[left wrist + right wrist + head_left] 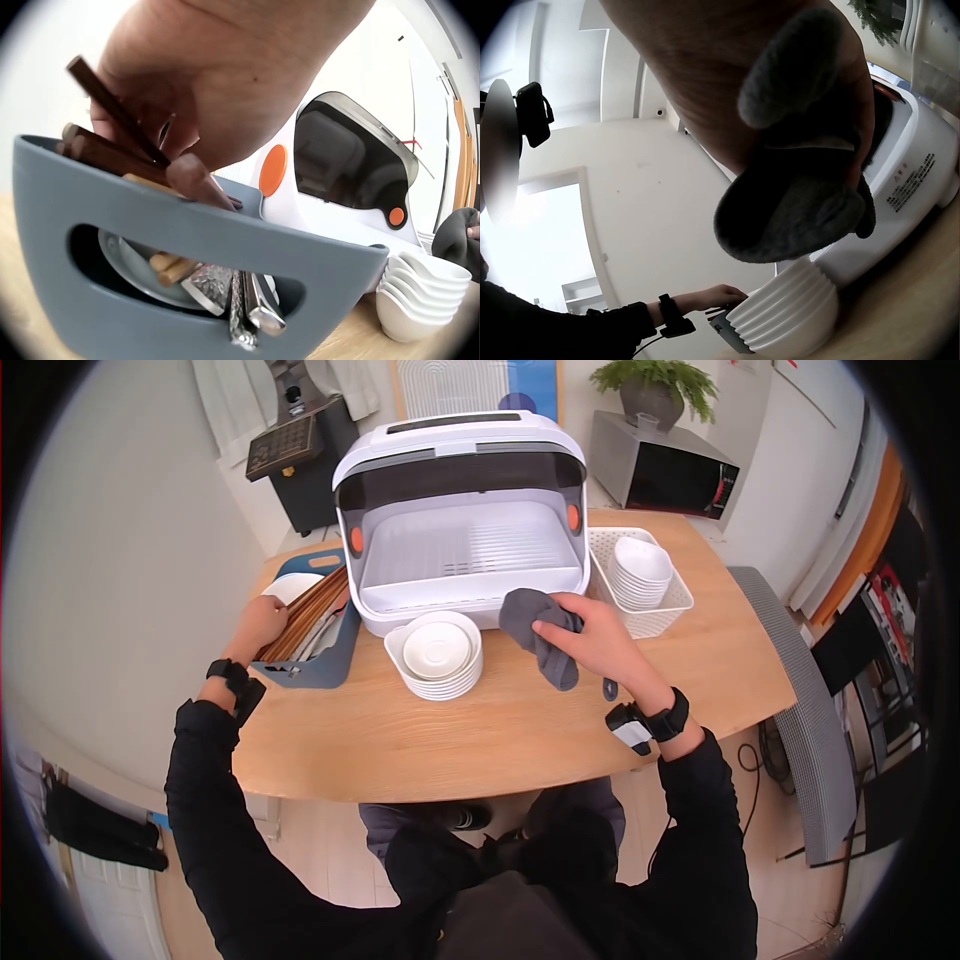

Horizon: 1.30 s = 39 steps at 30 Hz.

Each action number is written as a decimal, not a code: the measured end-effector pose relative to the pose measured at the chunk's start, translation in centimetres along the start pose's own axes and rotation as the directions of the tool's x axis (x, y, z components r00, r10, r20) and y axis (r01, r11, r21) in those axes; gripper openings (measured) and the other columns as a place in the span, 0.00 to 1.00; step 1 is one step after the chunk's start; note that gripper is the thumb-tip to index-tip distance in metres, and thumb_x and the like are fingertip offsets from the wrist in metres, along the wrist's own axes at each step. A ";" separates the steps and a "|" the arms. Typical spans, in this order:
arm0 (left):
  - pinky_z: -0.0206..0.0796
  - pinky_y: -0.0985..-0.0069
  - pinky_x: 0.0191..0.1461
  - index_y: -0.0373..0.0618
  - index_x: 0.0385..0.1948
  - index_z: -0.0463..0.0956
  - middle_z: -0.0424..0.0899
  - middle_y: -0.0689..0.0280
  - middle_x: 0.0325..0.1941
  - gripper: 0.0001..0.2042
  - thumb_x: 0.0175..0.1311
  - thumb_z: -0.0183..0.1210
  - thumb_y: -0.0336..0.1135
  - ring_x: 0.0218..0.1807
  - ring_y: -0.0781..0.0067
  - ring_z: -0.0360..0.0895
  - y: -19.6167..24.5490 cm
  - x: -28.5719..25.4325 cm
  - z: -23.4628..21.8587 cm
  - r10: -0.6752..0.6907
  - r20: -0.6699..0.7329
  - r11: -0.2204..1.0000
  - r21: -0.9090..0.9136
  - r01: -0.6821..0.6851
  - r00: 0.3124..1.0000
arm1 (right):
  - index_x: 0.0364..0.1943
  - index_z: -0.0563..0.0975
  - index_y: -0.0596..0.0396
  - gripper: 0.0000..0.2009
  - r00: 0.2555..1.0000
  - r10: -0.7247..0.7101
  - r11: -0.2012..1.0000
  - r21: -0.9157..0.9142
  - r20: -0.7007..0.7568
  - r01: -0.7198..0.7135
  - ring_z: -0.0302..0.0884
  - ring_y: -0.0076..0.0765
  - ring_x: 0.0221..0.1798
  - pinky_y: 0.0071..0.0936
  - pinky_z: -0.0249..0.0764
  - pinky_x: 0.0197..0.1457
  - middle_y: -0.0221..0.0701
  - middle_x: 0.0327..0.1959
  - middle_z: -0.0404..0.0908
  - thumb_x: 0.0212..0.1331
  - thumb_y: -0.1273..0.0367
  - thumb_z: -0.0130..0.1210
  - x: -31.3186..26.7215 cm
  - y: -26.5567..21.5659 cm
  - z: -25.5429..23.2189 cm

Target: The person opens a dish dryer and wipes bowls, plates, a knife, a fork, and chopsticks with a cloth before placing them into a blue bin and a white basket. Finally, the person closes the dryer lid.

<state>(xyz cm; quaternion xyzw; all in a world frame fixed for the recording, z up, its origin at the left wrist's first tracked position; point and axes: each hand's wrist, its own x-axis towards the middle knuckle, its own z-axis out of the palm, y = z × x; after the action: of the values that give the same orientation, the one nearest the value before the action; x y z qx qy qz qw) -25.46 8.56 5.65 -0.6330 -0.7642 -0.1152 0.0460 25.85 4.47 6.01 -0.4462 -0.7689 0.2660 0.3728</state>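
Note:
At the left, my left hand reaches into a blue-grey basket, its fingers curled at a bundle of brown wooden chopsticks. The fingertips are partly hidden behind the chopsticks in the left wrist view. Metal-handled cutlery and a white plate lie in the same basket. My right hand grips a soft dark grey cloth in front of the white dish cabinet. Folds of the cloth hang below the fingers in the right wrist view.
A stack of white bowls stands on the wooden table between the hands. The cabinet's dark visor is raised over a ribbed inner tray. To its right, a white basket holds more stacked bowls. A microwave stands behind.

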 end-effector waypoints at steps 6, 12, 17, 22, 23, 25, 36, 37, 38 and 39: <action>0.71 0.57 0.55 0.36 0.37 0.83 0.83 0.44 0.45 0.14 0.62 0.51 0.35 0.47 0.44 0.80 0.8 -0.4 0.4 -0.006 -0.046 1.000 -0.026 0.005 0.999 | 0.51 0.80 0.53 0.20 0.999 0.027 1.000 -0.016 0.027 -0.026 0.84 0.40 0.42 0.31 0.77 0.46 0.38 0.40 0.86 0.58 0.58 0.61 -0.2 0.7 0.5; 0.71 0.58 0.56 0.36 0.42 0.81 0.82 0.43 0.45 0.15 0.64 0.51 0.35 0.48 0.44 0.79 -0.2 0.3 2.0 -0.024 -0.058 0.999 -0.025 0.023 0.998 | 0.50 0.80 0.54 0.21 0.997 0.074 0.997 -0.008 0.035 -0.073 0.83 0.44 0.42 0.33 0.76 0.45 0.40 0.39 0.85 0.58 0.56 0.61 -1.8 1.7 -0.3; 0.70 0.60 0.56 0.41 0.50 0.78 0.81 0.48 0.45 0.16 0.62 0.54 0.35 0.48 0.47 0.78 -0.2 -0.6 1.9 -0.024 -0.192 0.995 -0.101 0.004 0.981 | 0.49 0.79 0.57 0.20 0.979 0.151 0.973 -0.156 -0.136 -0.172 0.82 0.49 0.43 0.36 0.76 0.45 0.44 0.40 0.83 0.55 0.59 0.59 -5.3 1.6 -4.9; 0.67 0.60 0.60 0.43 0.51 0.77 0.75 0.50 0.54 0.17 0.61 0.57 0.35 0.56 0.49 0.73 2.2 -1.7 0.9 0.018 -0.345 0.993 -0.103 -0.057 0.938 | 0.46 0.75 0.56 0.18 0.937 0.172 0.812 -0.495 -0.304 -0.310 0.80 0.54 0.41 0.42 0.76 0.45 0.44 0.45 0.77 0.53 0.63 0.56 -6.8 0.2 -8.1; 0.67 0.60 0.61 0.44 0.52 0.76 0.73 0.50 0.57 0.17 0.60 0.57 0.34 0.59 0.49 0.71 2.9 -2.1 0.5 0.038 -0.376 0.993 -0.087 -0.076 0.926 | 0.46 0.74 0.56 0.17 0.927 0.186 0.765 -0.543 -0.326 -0.345 0.79 0.55 0.40 0.43 0.76 0.45 0.44 0.46 0.76 0.53 0.64 0.56 -7.1 0.1 -8.3; 0.65 0.58 0.63 0.46 0.53 0.75 0.69 0.50 0.62 0.19 0.59 0.58 0.33 0.63 0.48 0.67 4.3 -2.9 0.2 0.099 -0.481 0.993 -0.003 -0.115 0.871 | 0.44 0.72 0.57 0.16 0.931 0.198 0.713 -0.607 -0.308 -0.352 0.79 0.56 0.39 0.44 0.77 0.42 0.46 0.44 0.74 0.51 0.67 0.58 -7.3 1.6 -8.3; 0.48 0.50 0.69 0.50 0.57 0.71 0.58 0.48 0.67 0.23 0.57 0.60 0.31 0.68 0.42 0.54 10.8 -4.1 -0.6 0.257 -0.732 0.946 0.057 -0.320 0.631 | 0.40 0.71 0.58 0.16 0.907 0.131 0.649 -0.658 -0.400 -0.383 0.80 0.58 0.37 0.44 0.78 0.40 0.47 0.39 0.74 0.50 0.71 0.65 -6.3 9.2 -6.3; 0.48 0.51 0.69 0.50 0.57 0.70 0.58 0.48 0.66 0.23 0.57 0.60 0.31 0.68 0.42 0.54 11.5 -4.1 -0.7 0.235 -0.731 0.947 0.025 -0.320 0.641 | 0.40 0.71 0.57 0.16 0.916 0.139 0.635 -0.677 -0.376 -0.374 0.80 0.57 0.37 0.43 0.78 0.40 0.46 0.39 0.75 0.50 0.70 0.65 -6.4 9.6 -6.1; 0.48 0.51 0.69 0.50 0.57 0.70 0.59 0.48 0.66 0.23 0.58 0.60 0.31 0.67 0.43 0.54 12.3 -4.2 -0.9 0.215 -0.729 0.947 -0.007 -0.321 0.650 | 0.40 0.71 0.56 0.16 0.924 0.148 0.620 -0.695 -0.353 -0.365 0.80 0.56 0.38 0.43 0.78 0.39 0.45 0.40 0.75 0.50 0.69 0.66 -6.5 10.0 -5.8; 0.49 0.51 0.69 0.50 0.57 0.70 0.59 0.48 0.66 0.22 0.58 0.60 0.32 0.67 0.43 0.54 13.0 -4.1 -1.1 0.195 -0.727 0.946 -0.039 -0.323 0.658 | 0.40 0.71 0.55 0.17 0.930 0.156 0.605 -0.712 -0.332 -0.356 0.80 0.55 0.38 0.42 0.78 0.39 0.44 0.40 0.75 0.50 0.68 0.66 -6.6 9.7 -5.6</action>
<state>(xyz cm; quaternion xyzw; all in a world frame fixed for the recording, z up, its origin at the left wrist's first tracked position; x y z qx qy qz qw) -12.03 6.58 7.34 -0.6421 -0.5752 -0.4066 0.3025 37.27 3.51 -0.19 -0.6954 -0.6858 -0.0864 0.1964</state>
